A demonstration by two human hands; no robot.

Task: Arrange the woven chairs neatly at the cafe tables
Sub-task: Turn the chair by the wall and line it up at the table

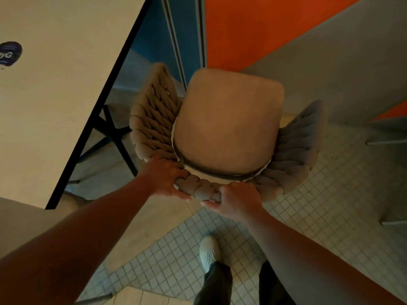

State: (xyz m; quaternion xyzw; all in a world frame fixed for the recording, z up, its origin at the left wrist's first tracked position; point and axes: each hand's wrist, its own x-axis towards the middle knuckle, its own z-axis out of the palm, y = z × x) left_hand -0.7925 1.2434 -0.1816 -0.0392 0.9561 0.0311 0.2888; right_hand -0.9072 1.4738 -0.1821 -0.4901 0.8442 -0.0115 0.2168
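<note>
The woven chair [226, 133] stands just right of the cafe table [55, 95], seen from almost straight above, its tan seat cushion [229, 119] ringed by a curved back and arms of thick braided cord. Both hands grip the top of the backrest at its nearest point, side by side with a short stretch of braid showing between them. The left hand [167, 179] is closed around the rim, fingers curled over onto the inner side toward the cushion and the thumb pressed along the outer face. The right hand [236, 200] is likewise wrapped tight on the rim, its thumb lying underneath along the outer edge and the fingertips tucked out of sight over the braid. The chair's legs are hidden beneath the seat, so how they meet the tiled floor [330, 194] cannot be told. The table is cut off at the left and top edges, showing only its pale top, dark edge and crossed black base [110, 137]. A dark round sticker [10, 53] on the tabletop is blurred and unreadable. One pale shoe [209, 249] and dark trouser legs show at the bottom.
</note>
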